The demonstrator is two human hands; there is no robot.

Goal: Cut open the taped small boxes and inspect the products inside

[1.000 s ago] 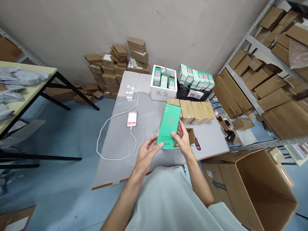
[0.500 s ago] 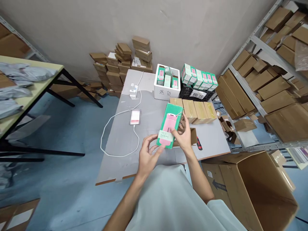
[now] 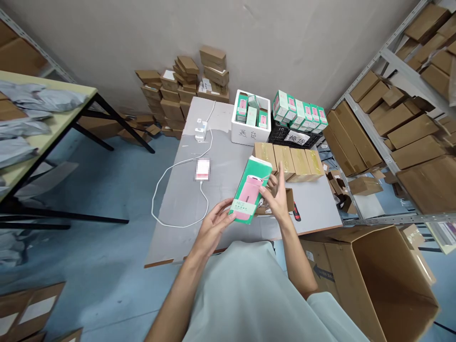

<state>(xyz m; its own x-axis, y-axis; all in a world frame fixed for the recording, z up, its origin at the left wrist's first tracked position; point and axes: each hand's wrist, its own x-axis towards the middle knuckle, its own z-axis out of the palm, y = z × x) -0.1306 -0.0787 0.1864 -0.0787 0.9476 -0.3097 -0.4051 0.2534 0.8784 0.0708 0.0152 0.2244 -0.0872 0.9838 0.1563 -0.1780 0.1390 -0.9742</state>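
A green box with a pink tumbler-like picture (image 3: 248, 191) is held up over the front of the grey table, tilted, its printed face toward me. My left hand (image 3: 215, 222) grips its lower left corner, thumb on the front. My right hand (image 3: 277, 198) holds its right edge with the thumb on the face; the index finger points up, and other fingers are partly hidden behind. Beneath it, an open small cardboard box (image 3: 289, 199) is partly covered by the hand. A red and black box cutter (image 3: 297, 212) lies to its right.
Behind stand a white foam box (image 3: 246, 135) and a black crate (image 3: 281, 135), both holding green boxes. Several taped brown boxes (image 3: 298, 164) form a row before them. A white cable (image 3: 178, 225) loops on the table's left. A large open carton (image 3: 342, 266) stands front right.
The green box has tilted, and its white top edge now shows. My right index finger has lifted away from it. The view has shifted slightly.
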